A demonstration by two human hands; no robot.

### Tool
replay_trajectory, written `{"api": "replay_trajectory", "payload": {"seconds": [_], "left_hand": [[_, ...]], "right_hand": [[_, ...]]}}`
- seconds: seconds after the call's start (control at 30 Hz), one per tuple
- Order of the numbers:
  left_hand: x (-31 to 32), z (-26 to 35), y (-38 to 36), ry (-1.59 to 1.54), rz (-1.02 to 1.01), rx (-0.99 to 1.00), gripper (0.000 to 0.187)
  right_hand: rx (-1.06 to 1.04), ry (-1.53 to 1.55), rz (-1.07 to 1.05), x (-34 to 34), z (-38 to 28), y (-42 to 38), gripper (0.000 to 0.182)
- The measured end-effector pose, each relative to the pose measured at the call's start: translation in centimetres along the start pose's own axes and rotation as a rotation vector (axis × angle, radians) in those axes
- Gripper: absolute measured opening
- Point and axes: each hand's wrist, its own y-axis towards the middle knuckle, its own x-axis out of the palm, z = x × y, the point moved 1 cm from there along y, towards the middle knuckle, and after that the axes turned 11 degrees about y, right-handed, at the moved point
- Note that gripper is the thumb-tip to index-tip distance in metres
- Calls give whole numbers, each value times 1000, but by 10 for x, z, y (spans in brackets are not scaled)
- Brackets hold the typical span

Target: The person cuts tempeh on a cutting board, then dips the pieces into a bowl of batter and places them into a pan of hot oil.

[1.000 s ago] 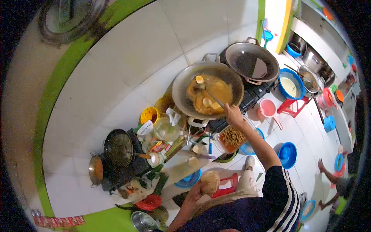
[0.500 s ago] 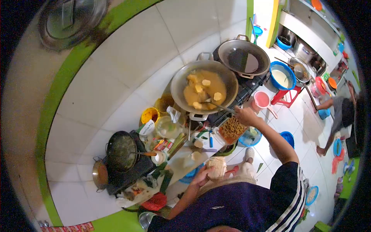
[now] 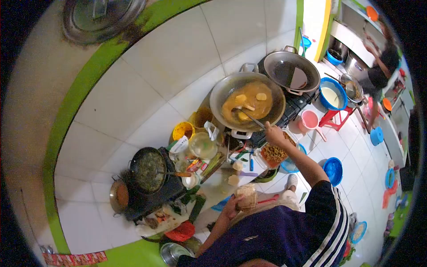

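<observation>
My right hand (image 3: 276,135) is closed round the handle of a long metal ladle (image 3: 253,118). The ladle's head is partly sunk in the yellow-brown liquid of a large wok (image 3: 216,100), among several pale yellow pieces (image 3: 261,96). Low in front of my body, my left hand (image 3: 231,207) grips a pale beige, block-like pack (image 3: 247,198); its contents cannot be made out. Just below the right forearm lies a tray of brown crumbly food (image 3: 274,153). Between the left hand and the wok, two small pale pieces (image 3: 233,180) rest on the worktop.
A second wok with dark liquid (image 3: 291,73) stands behind the first. To the left, a dark pan (image 3: 150,171) sits on another stove. On the right are a red stool (image 3: 334,118), a blue basin (image 3: 332,171) and another person (image 3: 378,66).
My view has shifted, so the scene sits farther right. The ladle's head has swept left through the liquid and the pieces have moved. The other person now stands at the upper right.
</observation>
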Motion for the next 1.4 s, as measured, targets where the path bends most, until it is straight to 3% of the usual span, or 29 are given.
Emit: {"api": "replay_trajectory", "payload": {"seconds": [0.13,0.23,0.3,0.5,0.57,0.63,0.67,0.73,0.77,0.87,0.9,0.97,1.1,1.2,1.4], "left_hand": [[8,17,-6,-35,-191,-17,44],[4,7,5,-17,-71,-34,46],[18,16,6,40,-117,-28,49],[120,52,23,154,-316,-61,61],[158,49,46,167,-390,-75,65],[203,48,70,146,-507,-152,69],[229,48,78,176,-460,-181,69],[298,49,102,124,-527,-152,65],[321,42,116,119,-551,-155,63],[368,11,170,39,-362,-140,58],[394,9,182,-3,-374,-121,54],[430,2,210,-94,-384,-156,53],[487,3,242,-64,-419,-159,52],[524,4,264,-42,-475,-112,53],[556,-6,289,-28,-487,-175,53]], "right_hand": [[-17,-85,188,23,-4,17,30],[-16,-123,199,20,-7,20,31],[0,-104,183,14,-6,18,31],[223,131,-33,-3,18,-11,33],[210,297,-89,-22,31,-25,42],[69,408,-40,-39,55,-41,48],[14,499,44,-56,68,-56,47],[-24,613,108,-116,94,-95,45],[27,682,53,-123,123,-114,40],[152,968,72,-158,211,-194,32],[365,934,-37,-177,236,-218,30],[608,1093,142,-211,274,-262,26],[767,1084,446,-247,338,-315,23],[791,1073,537,-271,355,-332,22],[850,1146,406,-281,376,-357,21]]}}
